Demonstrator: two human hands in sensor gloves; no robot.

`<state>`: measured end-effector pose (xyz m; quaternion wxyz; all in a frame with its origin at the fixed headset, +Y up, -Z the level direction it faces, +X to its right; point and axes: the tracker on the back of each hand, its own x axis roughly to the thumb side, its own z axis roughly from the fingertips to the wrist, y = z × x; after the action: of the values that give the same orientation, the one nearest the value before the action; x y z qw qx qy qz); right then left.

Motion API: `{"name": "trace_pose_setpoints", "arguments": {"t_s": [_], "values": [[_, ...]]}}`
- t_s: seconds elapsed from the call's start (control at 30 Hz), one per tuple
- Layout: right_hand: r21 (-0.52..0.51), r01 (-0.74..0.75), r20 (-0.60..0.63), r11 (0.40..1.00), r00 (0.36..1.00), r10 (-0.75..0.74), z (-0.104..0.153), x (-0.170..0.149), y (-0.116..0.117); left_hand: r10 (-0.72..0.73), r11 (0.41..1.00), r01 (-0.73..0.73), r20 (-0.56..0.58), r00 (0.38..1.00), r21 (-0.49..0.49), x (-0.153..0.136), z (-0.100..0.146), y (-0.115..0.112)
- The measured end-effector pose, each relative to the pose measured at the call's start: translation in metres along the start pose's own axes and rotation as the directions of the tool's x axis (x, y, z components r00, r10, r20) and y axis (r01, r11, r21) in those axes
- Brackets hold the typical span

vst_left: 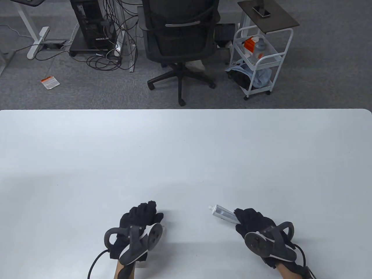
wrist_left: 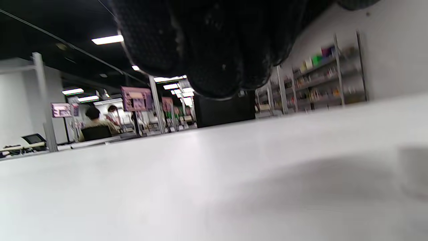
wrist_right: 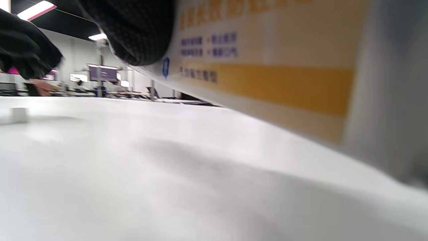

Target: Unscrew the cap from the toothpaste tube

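Observation:
My right hand [vst_left: 243, 217] grips the silver toothpaste tube [vst_left: 223, 213] by its rear part and holds it low over the table. The tube's bare white nozzle [vst_left: 209, 207] points up-left, with no cap on it. In the right wrist view the tube [wrist_right: 267, 83] fills the upper right, white with a yellow band. A small white cap [wrist_right: 19, 114] stands on the table under my left hand [wrist_right: 26, 50]. It shows as a blurred white shape [wrist_left: 413, 170] in the left wrist view. My left hand [vst_left: 146, 211] rests near the table's front with its fingers [wrist_left: 214, 50] curled and holding nothing.
The white table [vst_left: 186, 151] stretches far back and to both sides. Beyond its far edge stand a black office chair [vst_left: 180, 40], a white trolley [vst_left: 258, 58] and a computer tower [vst_left: 93, 23] on the floor.

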<state>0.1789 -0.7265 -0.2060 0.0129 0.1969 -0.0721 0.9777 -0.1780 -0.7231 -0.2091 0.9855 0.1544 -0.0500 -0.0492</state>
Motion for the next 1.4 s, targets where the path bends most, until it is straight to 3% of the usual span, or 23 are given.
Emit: {"name": "trace_pose_setpoints", "arguments": {"t_s": [0.07,0.2,0.37,0.63,0.83,1.3,1.4], "values": [[0.03,0.001,-0.036,1.0,0.999,0.0,-0.002,-0.008,0.005,0.013,1.0,-0.012,-0.019,1.0,0.024,-0.006,0.001,0.001],[0.141,0.012,-0.097,0.99,0.995,0.002,-0.01,-0.023,0.02,-0.01,0.999,0.01,0.003,1.0,-0.031,-0.004,0.0,-0.005],[0.206,0.006,-0.109,0.979,0.994,0.017,-0.016,-0.028,0.03,-0.041,0.993,0.045,0.037,0.998,-0.106,0.003,-0.002,-0.014],[0.189,-0.078,-0.095,0.979,0.991,0.098,-0.016,-0.026,0.027,-0.047,0.99,0.053,0.044,0.998,-0.133,0.005,-0.002,-0.016],[0.122,-0.146,-0.141,0.982,0.976,0.163,-0.014,-0.027,0.022,-0.049,0.989,0.055,0.049,0.998,-0.14,0.005,-0.002,-0.016],[0.155,-0.174,-0.147,0.972,0.969,0.197,-0.015,-0.026,0.028,-0.047,0.984,0.056,0.059,0.997,-0.171,0.009,-0.003,-0.017],[0.077,-0.155,-0.143,0.985,0.976,0.164,-0.011,-0.024,0.023,-0.044,0.985,0.054,0.062,0.997,-0.163,0.01,-0.003,-0.015]]}}
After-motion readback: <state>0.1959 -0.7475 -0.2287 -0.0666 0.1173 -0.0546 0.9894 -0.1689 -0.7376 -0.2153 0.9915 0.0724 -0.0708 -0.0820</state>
